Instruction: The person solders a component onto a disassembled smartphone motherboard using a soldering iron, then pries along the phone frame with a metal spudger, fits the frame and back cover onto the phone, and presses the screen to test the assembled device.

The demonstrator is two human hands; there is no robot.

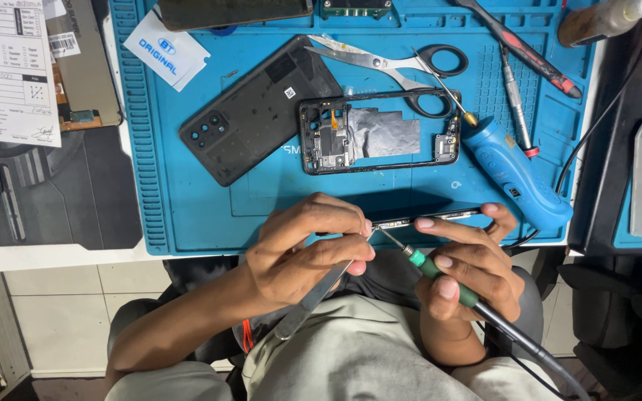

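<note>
Hands (380,252) at mat (187,215) near edge, gripping tweezers (313,297), soldering iron (440,275).

Both hands bare: left hand (302,249), right hand (469,275). No gloves, rings or watch visible. Forearms uncovered, no sleeves reaching into view. Lap shows light grey-beige fabric, shirt or trousers, can't tell which. Short trimmed fingernails.

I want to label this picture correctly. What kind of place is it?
Most likely a phone repair bench. A blue work mat holds an opened phone frame, its black back cover and scissors. The right hand holds a green-handled soldering tool; the left hand holds tweezers.
</note>
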